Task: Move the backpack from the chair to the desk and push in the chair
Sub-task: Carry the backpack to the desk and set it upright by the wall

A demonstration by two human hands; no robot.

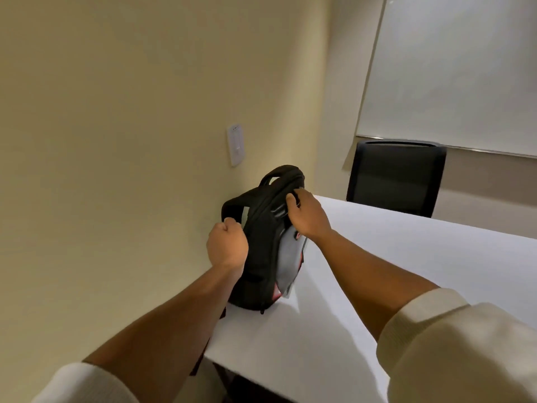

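Observation:
A black backpack [263, 245] with a grey and red front panel stands upright on the left end of the white desk [392, 271], close to the wall. My left hand [228, 247] is closed in a fist on its shoulder strap at the wall side. My right hand [308, 213] grips the top of the bag's front. A black chair [396, 177] stands behind the far edge of the desk; only its backrest shows. The chair the backpack came from is out of view.
A beige wall [116, 141] runs along the desk's left end, with a white switch plate [236, 148] above the bag. A large whiteboard [459, 71] hangs on the far wall. The desk's near left corner lies below my left forearm.

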